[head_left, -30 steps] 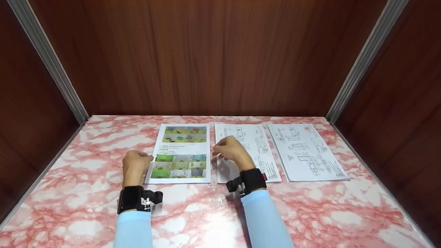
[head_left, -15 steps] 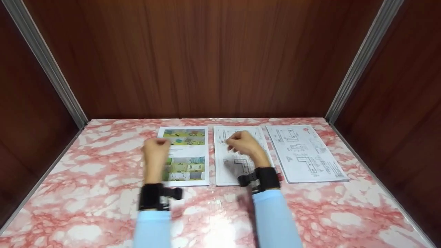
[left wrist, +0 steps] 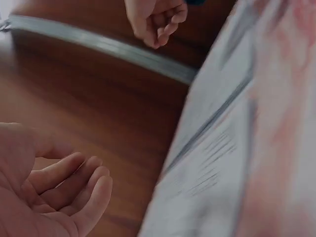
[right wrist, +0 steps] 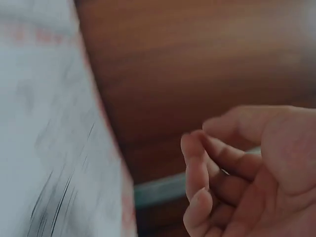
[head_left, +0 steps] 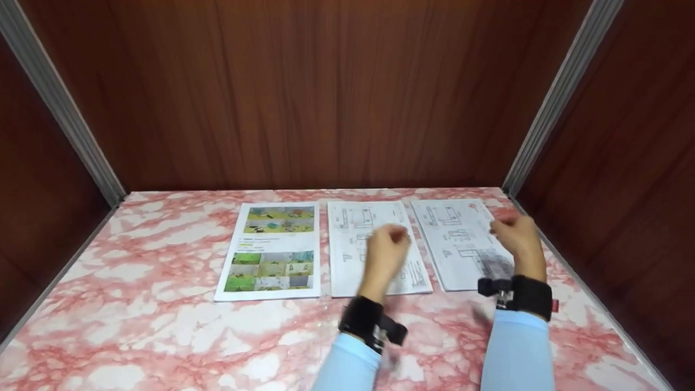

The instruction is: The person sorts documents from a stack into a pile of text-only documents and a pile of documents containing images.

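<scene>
Over the middle stack of paper [head_left: 347,274], printed with line drawings, hovers my left hand [head_left: 386,252], its fingers loosely curled. In the left wrist view its palm [left wrist: 29,197] holds nothing, and the other hand shows at the top. My right hand [head_left: 520,241] is raised above the right edge of the right-hand stack of drawings [head_left: 448,255] and casts a shadow on it. Seen from the right wrist, the thumb and bent fingers [right wrist: 195,168] have nothing between them. A stack with colour pictures [head_left: 277,243] lies to the left, apart from both hands.
The three stacks lie side by side on a red-and-white marbled table [head_left: 163,326], with narrow gaps between them. Dark brown wood panels [head_left: 304,98] enclose the back and sides, joined by grey metal corner strips [head_left: 564,92].
Both hands have moved right: the left from the colour-picture stack to over the middle one, the right from the middle stack to the right one. The stacks keep their places.
</scene>
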`<state>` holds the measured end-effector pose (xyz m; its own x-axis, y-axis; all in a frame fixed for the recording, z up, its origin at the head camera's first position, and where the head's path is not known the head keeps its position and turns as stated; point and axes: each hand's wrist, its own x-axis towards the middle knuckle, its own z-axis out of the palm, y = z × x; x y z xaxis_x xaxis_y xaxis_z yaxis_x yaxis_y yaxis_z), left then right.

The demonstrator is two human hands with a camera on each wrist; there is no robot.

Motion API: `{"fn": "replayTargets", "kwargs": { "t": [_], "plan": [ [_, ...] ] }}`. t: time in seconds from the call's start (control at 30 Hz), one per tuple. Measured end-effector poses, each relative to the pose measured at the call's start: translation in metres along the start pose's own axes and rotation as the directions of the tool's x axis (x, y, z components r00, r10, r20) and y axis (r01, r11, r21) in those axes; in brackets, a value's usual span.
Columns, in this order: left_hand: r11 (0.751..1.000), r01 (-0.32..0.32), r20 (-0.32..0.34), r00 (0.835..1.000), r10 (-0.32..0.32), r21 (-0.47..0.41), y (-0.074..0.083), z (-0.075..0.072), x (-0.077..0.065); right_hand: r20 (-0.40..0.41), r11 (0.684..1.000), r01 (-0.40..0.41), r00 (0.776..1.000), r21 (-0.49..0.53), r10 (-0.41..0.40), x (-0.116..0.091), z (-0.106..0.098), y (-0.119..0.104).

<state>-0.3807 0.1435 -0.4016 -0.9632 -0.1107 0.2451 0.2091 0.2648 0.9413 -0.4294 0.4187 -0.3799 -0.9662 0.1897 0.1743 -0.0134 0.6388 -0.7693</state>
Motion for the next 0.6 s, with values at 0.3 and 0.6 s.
{"fn": "replayTargets", "kwargs": {
  "t": [0.3, 0.6],
  "plan": [
    [0.997, 0.070, 0.179, 0.981, -0.073, 0.021, -0.013, 0.065, -0.021, -0.033, 0.986, -0.169, 0.985, 0.007, 0.169, -0.009, -0.007, 0.052],
    [0.992, 0.045, 0.231, 0.970, -0.071, 0.115, -0.016, 0.083, -0.026, 0.032, 0.957, -0.285, 0.958, 0.044, 0.284, -0.017, -0.012, 0.068]
  ]
}}
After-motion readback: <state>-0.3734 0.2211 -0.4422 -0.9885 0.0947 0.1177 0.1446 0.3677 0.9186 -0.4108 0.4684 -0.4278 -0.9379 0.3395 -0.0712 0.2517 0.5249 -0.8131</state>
